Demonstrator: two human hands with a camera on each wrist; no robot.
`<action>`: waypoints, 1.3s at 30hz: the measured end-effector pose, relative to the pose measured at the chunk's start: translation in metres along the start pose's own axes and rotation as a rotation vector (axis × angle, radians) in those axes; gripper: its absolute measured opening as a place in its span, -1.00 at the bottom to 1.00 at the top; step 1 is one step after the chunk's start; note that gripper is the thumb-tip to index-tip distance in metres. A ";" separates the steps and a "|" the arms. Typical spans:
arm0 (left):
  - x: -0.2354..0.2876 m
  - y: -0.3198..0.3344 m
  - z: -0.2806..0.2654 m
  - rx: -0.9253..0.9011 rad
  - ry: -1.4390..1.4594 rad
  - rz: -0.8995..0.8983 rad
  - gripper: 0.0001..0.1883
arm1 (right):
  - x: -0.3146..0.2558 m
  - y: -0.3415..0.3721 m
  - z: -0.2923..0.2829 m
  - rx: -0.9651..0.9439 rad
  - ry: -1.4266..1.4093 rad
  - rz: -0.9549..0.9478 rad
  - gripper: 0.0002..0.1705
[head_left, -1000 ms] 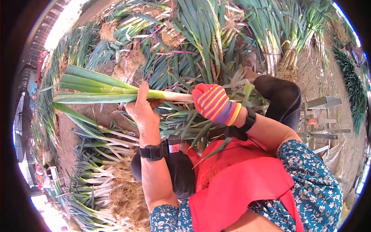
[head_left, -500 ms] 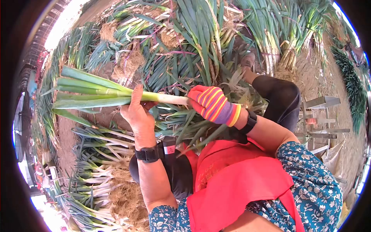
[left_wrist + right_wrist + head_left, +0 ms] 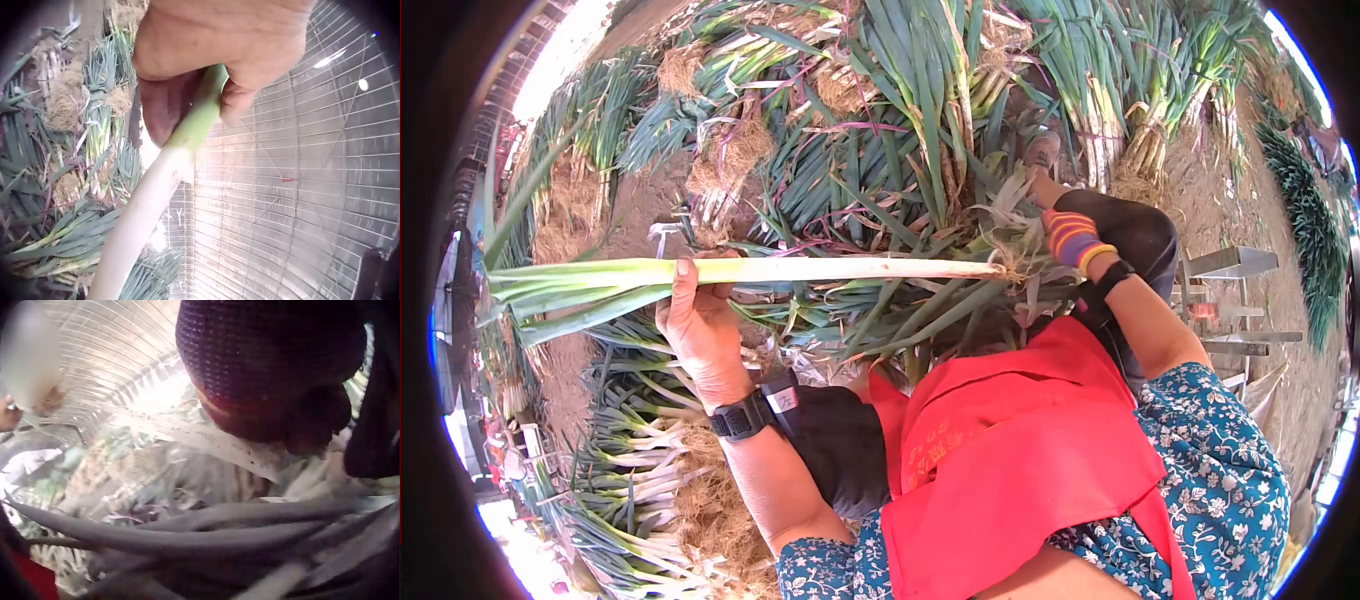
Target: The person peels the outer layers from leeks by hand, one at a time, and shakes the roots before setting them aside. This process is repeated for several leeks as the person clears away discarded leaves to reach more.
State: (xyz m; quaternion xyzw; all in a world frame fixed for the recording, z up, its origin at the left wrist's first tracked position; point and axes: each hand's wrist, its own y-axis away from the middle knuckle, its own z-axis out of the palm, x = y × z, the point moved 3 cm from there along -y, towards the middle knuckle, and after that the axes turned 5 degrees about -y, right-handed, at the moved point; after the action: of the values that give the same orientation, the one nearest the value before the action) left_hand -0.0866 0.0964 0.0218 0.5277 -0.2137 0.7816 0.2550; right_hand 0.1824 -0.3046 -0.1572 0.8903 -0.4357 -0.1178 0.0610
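Observation:
My bare left hand (image 3: 700,320) grips a long green onion (image 3: 820,268) where its green leaves meet the white stalk. The onion lies nearly level, leaves to the left and root end to the right. In the left wrist view the thumb and fingers close round the pale green part of the stalk. My right hand (image 3: 1075,238), in a striped knitted glove, is off the onion, past its root end and beside the right knee. Pale, dry peeled leaves (image 3: 1012,225) lie beside the glove. The gloved fingers are dark in the right wrist view, and I cannot tell whether they hold a leaf.
Loose green leaves (image 3: 920,310) lie heaped in front of the red apron (image 3: 1000,420). A row of rooted green onions (image 3: 650,460) is laid out at lower left. Tied bundles (image 3: 1090,90) stand and lie at the back. A metal frame (image 3: 1235,265) stands at right.
My right hand has left the stalk and moved right, toward the knee. My left hand has shifted left and down with the onion, whose white stalk and root end now show.

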 end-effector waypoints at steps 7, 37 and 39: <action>-0.003 0.004 0.006 -0.100 0.156 -0.037 -0.78 | -0.110 0.025 -0.103 0.389 -0.376 -0.650 -0.49; -0.026 0.015 0.063 -0.308 0.282 -0.179 -0.86 | -0.188 0.028 -0.114 -0.382 -1.305 -0.520 -0.78; -0.029 0.013 0.062 -0.254 0.245 -0.215 -0.84 | -0.189 0.027 -0.105 -0.065 -1.039 -0.600 -0.81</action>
State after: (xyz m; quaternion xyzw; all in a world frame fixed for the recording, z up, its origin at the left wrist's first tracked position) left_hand -0.0413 0.0441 0.0151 0.4120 -0.2201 0.7751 0.4255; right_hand 0.0773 -0.1708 -0.0200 0.7978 -0.1341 -0.5631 -0.1686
